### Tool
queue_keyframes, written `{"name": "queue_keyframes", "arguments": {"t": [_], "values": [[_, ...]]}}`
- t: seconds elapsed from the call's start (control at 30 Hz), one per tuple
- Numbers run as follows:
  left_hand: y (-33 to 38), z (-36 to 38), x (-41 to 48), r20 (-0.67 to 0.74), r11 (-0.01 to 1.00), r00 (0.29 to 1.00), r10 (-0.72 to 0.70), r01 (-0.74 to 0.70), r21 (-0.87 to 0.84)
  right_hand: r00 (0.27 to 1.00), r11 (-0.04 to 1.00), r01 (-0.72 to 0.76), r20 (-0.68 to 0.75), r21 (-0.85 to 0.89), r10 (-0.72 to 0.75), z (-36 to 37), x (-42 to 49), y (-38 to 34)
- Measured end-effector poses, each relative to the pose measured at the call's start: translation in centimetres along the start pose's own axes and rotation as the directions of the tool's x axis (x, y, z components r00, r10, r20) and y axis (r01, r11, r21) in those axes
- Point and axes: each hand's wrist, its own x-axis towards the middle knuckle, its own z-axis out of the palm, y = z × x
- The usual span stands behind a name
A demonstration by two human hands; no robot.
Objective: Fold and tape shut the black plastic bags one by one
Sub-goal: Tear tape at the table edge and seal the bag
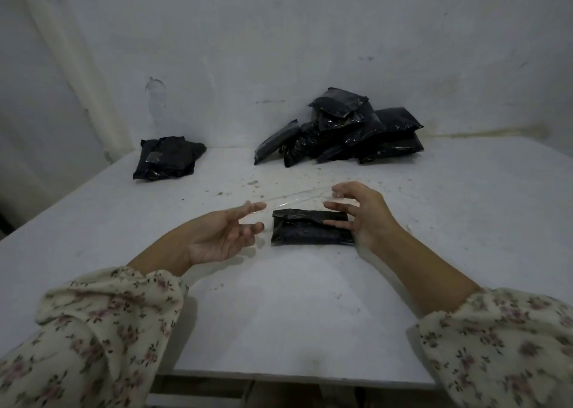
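A person in flowered sleeves (102,324) is stretching a strip of clear tape (294,201) between both hands, the left hand (223,237) holding one end at its fingertips and the right hand (362,212) holding the other, slightly higher end. The tape is hanging just above a folded black bag (310,232) lying flat on the white bench (279,314), and one right finger is touching its folded flap. A pile of black bags (341,135) is sitting at the far right against the wall, well apart from a lone black packet (167,159) at the far left.
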Motion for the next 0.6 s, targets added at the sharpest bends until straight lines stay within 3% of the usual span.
{"name": "queue_keyframes", "arguments": {"t": [0.2,0.37,0.6], "values": [[-0.5,0.6,0.5,-0.056,0.997,0.998,-0.028,0.024,-0.078,0.997,0.998,-0.021,0.071,-0.066,0.026,-0.5,0.2,-0.2],[-0.9,0.5,0.8,-0.047,0.989,0.999,-0.008,0.001,-0.146,0.997,0.991,-0.072,0.049,0.112,0.067,-1.2,0.5,-0.9],[-1.1,1.0,0.3,-0.147,0.986,0.976,0.163,-0.154,0.065,0.992,0.990,-0.113,0.058,0.079,0.109,-1.2,0.5,-1.4]]}}
